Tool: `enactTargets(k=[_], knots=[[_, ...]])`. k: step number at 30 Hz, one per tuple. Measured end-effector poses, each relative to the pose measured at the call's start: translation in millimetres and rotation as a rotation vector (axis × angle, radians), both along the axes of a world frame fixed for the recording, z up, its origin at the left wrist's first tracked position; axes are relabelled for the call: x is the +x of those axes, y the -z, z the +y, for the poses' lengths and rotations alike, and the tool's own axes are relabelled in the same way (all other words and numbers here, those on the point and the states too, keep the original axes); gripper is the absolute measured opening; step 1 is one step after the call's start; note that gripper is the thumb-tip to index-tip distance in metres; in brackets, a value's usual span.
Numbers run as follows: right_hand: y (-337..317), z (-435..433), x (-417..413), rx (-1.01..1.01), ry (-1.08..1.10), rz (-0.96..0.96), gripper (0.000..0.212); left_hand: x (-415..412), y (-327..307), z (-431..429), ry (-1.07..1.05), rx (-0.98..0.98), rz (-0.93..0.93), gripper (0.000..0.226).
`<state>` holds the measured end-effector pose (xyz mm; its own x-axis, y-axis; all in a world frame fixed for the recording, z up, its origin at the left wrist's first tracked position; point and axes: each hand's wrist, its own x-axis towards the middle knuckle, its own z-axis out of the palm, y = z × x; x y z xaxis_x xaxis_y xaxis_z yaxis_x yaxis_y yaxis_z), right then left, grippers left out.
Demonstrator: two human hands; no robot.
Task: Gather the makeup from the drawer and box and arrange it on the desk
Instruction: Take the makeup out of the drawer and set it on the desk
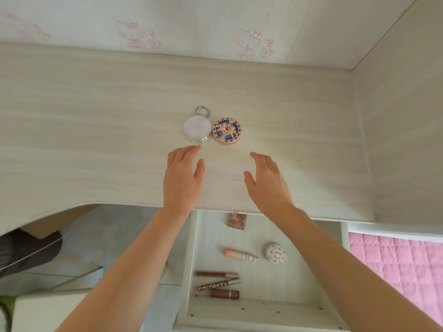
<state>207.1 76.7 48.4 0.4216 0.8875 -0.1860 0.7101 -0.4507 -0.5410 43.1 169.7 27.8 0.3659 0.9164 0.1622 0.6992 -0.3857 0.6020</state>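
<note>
Two round compacts lie side by side on the pale wood desk [96, 130]: a silver one with a ring [197, 127] and a pink one with a blue pattern [226, 131]. My left hand [182, 178] hovers open just below the silver compact, holding nothing. My right hand [266, 180] is open too, below and right of the pink compact. Under the desk edge the open white drawer [299, 271] holds a pink lipstick [241, 254], a small round floral compact [276, 254], a small rose-gold palette [236, 220] and three brown lip tubes [217, 283].
A wall with pink cartoon-cat prints [215, 27] backs the desk, and a side panel [402, 116] closes it on the right. A pink quilted bedspread [395, 267] lies right of the drawer. A dark chair [26, 252] stands under the desk at left.
</note>
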Motion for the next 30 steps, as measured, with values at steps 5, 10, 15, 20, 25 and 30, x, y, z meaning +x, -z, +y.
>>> enactTargets(k=[5, 10, 15, 20, 25, 30], knots=[[1.7, -69.8, -4.6, 0.035, -0.113, -0.043, 0.043, -10.5, 8.6, -81.5, 0.017, 0.015, -0.013, 0.030], [17.9, -128.8, -5.6, 0.049, -0.147, -0.048, 0.038, -13.0, 29.6, -150.1, 0.036, -0.035, -0.003, 0.026], [55.0, -168.9, -1.8, -0.069, -0.122, -0.011, 0.037, -9.1, 59.9, -186.3, 0.051, -0.184, 0.087, 0.028], [104.5, -190.2, 8.9, -0.218, -0.104, 0.010, 0.036, 2.6, 98.9, -183.4, 0.079, -0.251, 0.172, 0.028], [144.9, -201.9, 18.1, -0.418, -0.052, 0.003, 0.039, 20.0, 140.8, -163.6, 0.089, -0.381, 0.307, 0.037], [167.4, -202.7, 17.2, -0.531, 0.045, 0.071, 0.050, 38.3, 167.5, -142.4, 0.016, -0.480, 0.353, 0.048]])
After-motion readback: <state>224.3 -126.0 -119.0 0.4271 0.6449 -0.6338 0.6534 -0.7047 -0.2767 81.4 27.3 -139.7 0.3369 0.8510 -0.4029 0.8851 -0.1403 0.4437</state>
